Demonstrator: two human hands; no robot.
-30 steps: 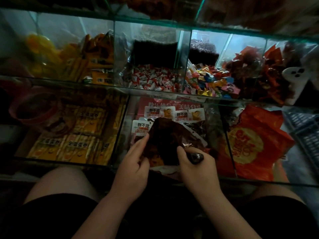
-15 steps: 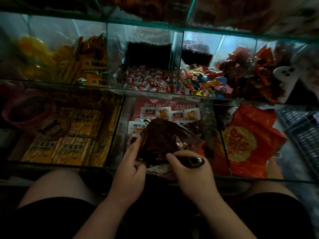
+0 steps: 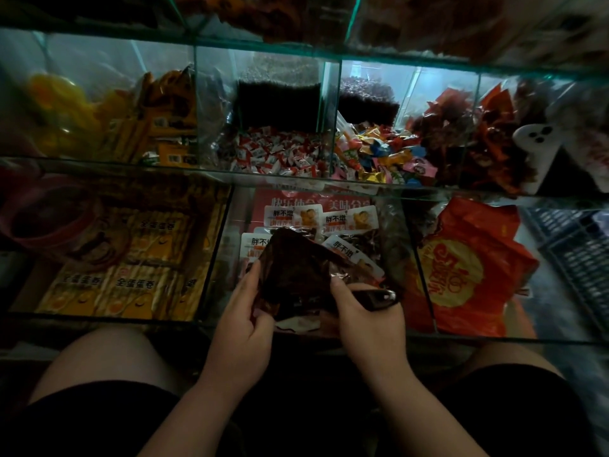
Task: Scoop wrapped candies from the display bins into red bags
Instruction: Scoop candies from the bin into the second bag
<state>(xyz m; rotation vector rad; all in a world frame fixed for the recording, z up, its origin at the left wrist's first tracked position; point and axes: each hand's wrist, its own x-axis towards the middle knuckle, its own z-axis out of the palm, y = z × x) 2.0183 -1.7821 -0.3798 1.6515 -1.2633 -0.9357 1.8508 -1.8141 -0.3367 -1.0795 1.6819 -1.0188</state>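
Note:
A dark red translucent bag [image 3: 296,275] is held over the middle lower bin [image 3: 224,245]. My left hand [image 3: 242,321] grips its left edge, thumb in front. My right hand [image 3: 369,328] has its fingers curled round a dark shiny scoop [image 3: 375,295], and its thumb touches the bag's right edge. Red-and-white wrapped candies [image 3: 273,153] fill the upper middle bin. Mixed colourful candies [image 3: 379,153] lie in the bin to their right. A stack of red bags with gold print [image 3: 468,268] lies in the lower right bin.
White-labelled snack packs [image 3: 349,219] lie under the bag. Yellow egg-roll packs [image 3: 131,258] fill the lower left bin, with a pink bowl [image 3: 39,219] beside them. Glass dividers and shelf edges [image 3: 296,178] separate the bins. My knees sit close below the case front.
The bag has crumpled and sunk a little lower between my hands. My right thumb has moved onto its edge. Both hands stay over the middle lower bin.

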